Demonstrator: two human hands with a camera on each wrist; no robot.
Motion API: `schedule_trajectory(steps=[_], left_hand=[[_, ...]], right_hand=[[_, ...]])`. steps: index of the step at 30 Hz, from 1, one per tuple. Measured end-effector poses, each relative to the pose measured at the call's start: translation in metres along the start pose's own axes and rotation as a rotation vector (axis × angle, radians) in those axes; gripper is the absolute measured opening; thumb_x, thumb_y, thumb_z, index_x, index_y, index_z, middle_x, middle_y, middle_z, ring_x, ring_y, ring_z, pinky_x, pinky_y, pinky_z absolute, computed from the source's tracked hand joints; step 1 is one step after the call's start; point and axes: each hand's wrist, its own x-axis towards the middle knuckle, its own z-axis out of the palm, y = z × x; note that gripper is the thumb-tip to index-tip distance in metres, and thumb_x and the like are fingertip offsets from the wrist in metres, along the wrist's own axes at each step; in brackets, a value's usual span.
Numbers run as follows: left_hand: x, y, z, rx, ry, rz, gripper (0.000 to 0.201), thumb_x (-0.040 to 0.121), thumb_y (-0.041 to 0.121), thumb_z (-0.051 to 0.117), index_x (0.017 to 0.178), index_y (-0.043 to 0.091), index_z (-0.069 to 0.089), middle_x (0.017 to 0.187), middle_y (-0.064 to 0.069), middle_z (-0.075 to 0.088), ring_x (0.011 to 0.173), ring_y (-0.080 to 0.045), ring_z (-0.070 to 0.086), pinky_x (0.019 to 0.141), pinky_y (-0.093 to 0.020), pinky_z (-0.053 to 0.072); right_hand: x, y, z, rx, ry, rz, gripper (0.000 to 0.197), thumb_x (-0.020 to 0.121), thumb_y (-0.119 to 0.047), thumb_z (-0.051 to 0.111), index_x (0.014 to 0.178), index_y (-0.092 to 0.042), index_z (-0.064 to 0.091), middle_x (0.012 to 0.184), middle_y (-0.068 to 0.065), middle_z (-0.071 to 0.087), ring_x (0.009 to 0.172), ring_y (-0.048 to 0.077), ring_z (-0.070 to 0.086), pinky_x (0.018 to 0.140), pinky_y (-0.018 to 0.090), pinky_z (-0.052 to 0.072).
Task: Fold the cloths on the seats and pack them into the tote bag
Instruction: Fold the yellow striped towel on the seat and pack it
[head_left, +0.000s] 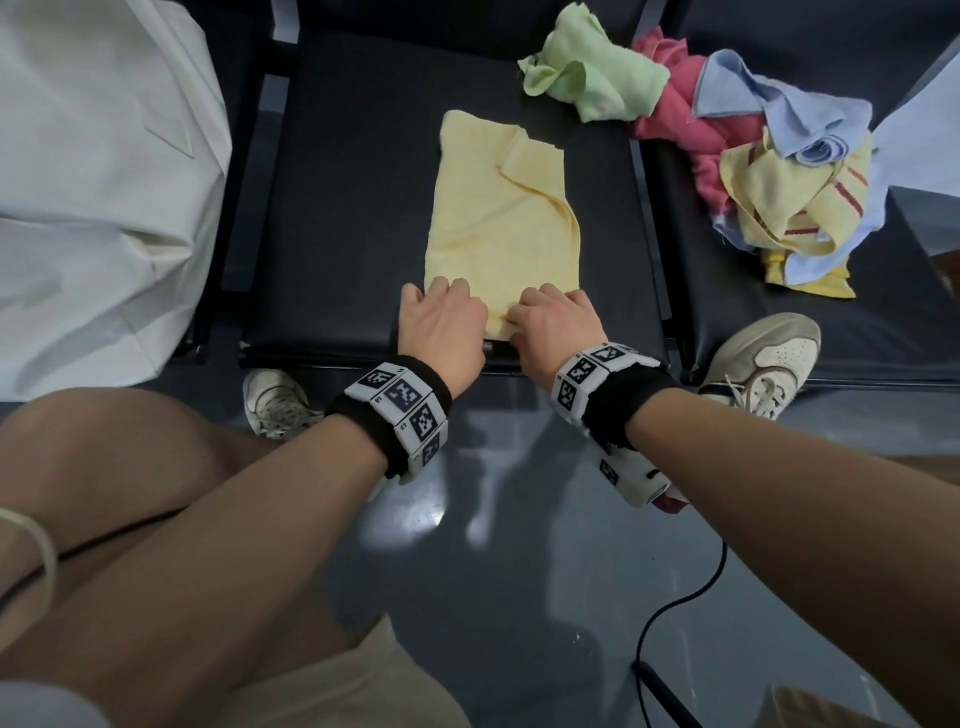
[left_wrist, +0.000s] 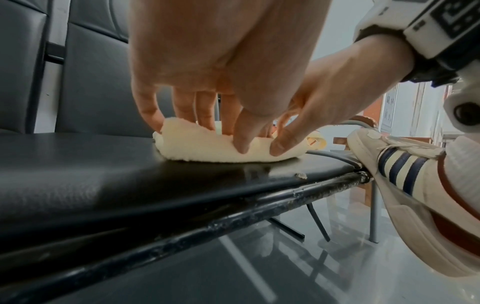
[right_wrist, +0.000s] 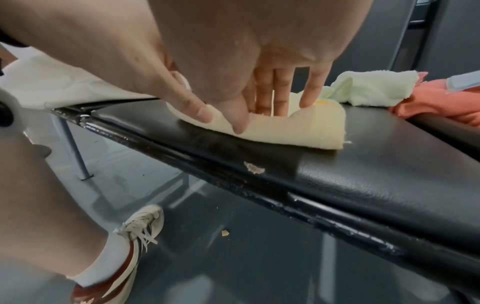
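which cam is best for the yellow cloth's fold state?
Head view: the yellow cloth shows whole, lying on the middle seat with one side folded over. Both wrist views show only its near edge, pinched by left hand and right hand.

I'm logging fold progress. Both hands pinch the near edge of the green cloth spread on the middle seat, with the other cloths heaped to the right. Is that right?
Not quite: the cloth spread on the middle seat is pale yellow, as the head view shows. The green cloth lies crumpled at the seat's far right. The left hand and right hand do pinch its near edge, and the other cloths are heaped to the right.
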Motion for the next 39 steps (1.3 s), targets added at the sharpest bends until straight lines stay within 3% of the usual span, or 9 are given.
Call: schedule_trajectory(steps=[5, 10, 14, 19, 22, 27, 29, 34, 39], left_hand=[[0.002, -0.002, -0.006, -0.023, -0.019, 0.001, 0.014, 0.094, 0.014, 0.05, 0.089, 0.023, 0.058, 0.098, 0.001, 0.063, 0.105, -0.024, 0.049, 0.083, -0.04, 0.028], [0.003, -0.005, -0.006, -0.116, -0.049, -0.006, 0.029, 0.089, 0.004, 0.05, 0.112, 0.021, 0.047, 0.09, 0.001, 0.066, 0.096, -0.025, 0.048, 0.082, -0.042, 0.03], [0.006, -0.007, -0.005, -0.133, -0.075, -0.025, 0.018, 0.094, 0.009, 0.049, 0.105, 0.024, 0.049, 0.093, 0.002, 0.065, 0.094, -0.023, 0.045, 0.083, -0.042, 0.029], [0.009, -0.009, -0.002, -0.122, 0.002, -0.033, 0.017, 0.095, 0.016, 0.055, 0.105, 0.024, 0.065, 0.111, 0.0, 0.057, 0.111, -0.025, 0.045, 0.085, -0.039, 0.028], [0.012, -0.01, -0.003, -0.13, 0.09, -0.004, 0.017, 0.095, 0.017, 0.06, 0.1, 0.025, 0.073, 0.108, 0.002, 0.063, 0.109, -0.023, 0.048, 0.087, -0.036, 0.033], [0.013, -0.007, -0.003, -0.174, 0.123, -0.015, 0.021, 0.096, 0.013, 0.058, 0.101, 0.023, 0.076, 0.103, 0.001, 0.07, 0.102, -0.021, 0.056, 0.089, -0.032, 0.036], [0.013, -0.008, -0.003, -0.173, 0.129, -0.034, 0.023, 0.097, 0.014, 0.056, 0.1, 0.024, 0.076, 0.102, 0.0, 0.071, 0.101, -0.021, 0.057, 0.089, -0.032, 0.036], [0.011, -0.003, -0.003, -0.081, 0.106, -0.019, 0.023, 0.094, 0.026, 0.053, 0.095, 0.02, 0.076, 0.093, -0.001, 0.068, 0.095, -0.023, 0.057, 0.086, -0.034, 0.035], [0.006, -0.004, 0.005, 0.0, 0.051, 0.047, 0.027, 0.088, 0.036, 0.067, 0.109, 0.02, 0.07, 0.11, 0.0, 0.059, 0.107, -0.022, 0.052, 0.088, -0.036, 0.033]], right_hand=[[0.009, 0.007, -0.007, 0.062, -0.104, 0.013, 0.024, 0.099, -0.019, 0.044, 0.113, -0.016, 0.064, 0.114, 0.005, 0.055, 0.116, 0.025, 0.046, 0.095, 0.038, 0.031], [0.013, 0.01, -0.011, 0.195, -0.17, 0.044, 0.029, 0.101, -0.024, 0.043, 0.125, -0.021, 0.06, 0.119, 0.005, 0.06, 0.116, 0.027, 0.051, 0.098, 0.041, 0.035], [0.014, 0.012, -0.012, 0.361, -0.12, 0.129, 0.012, 0.091, -0.025, 0.061, 0.101, -0.023, 0.055, 0.101, -0.001, 0.068, 0.095, 0.025, 0.063, 0.093, 0.04, 0.046], [0.014, 0.012, -0.004, 0.266, 0.055, 0.148, 0.017, 0.091, -0.034, 0.063, 0.103, -0.025, 0.071, 0.108, 0.002, 0.059, 0.109, 0.023, 0.051, 0.096, 0.038, 0.038], [0.009, 0.008, 0.006, 0.178, 0.152, 0.089, 0.025, 0.095, -0.031, 0.057, 0.101, -0.015, 0.074, 0.103, 0.007, 0.057, 0.104, 0.027, 0.051, 0.083, 0.035, 0.033], [0.0, 0.001, 0.019, 0.145, 0.254, 0.06, 0.022, 0.086, -0.017, 0.064, 0.071, -0.002, 0.07, 0.079, 0.014, 0.057, 0.077, 0.036, 0.056, 0.062, 0.037, 0.036], [-0.001, 0.001, 0.019, 0.115, 0.244, 0.047, 0.022, 0.085, -0.019, 0.062, 0.073, -0.003, 0.07, 0.081, 0.012, 0.058, 0.08, 0.034, 0.057, 0.066, 0.039, 0.04], [-0.002, 0.002, 0.012, 0.019, 0.09, -0.002, 0.031, 0.086, -0.031, 0.062, 0.105, -0.008, 0.069, 0.111, 0.008, 0.057, 0.108, 0.029, 0.05, 0.09, 0.041, 0.038], [0.005, 0.005, 0.008, 0.055, 0.051, 0.008, 0.024, 0.094, -0.026, 0.056, 0.114, -0.016, 0.065, 0.117, 0.004, 0.055, 0.116, 0.025, 0.047, 0.096, 0.038, 0.033]])
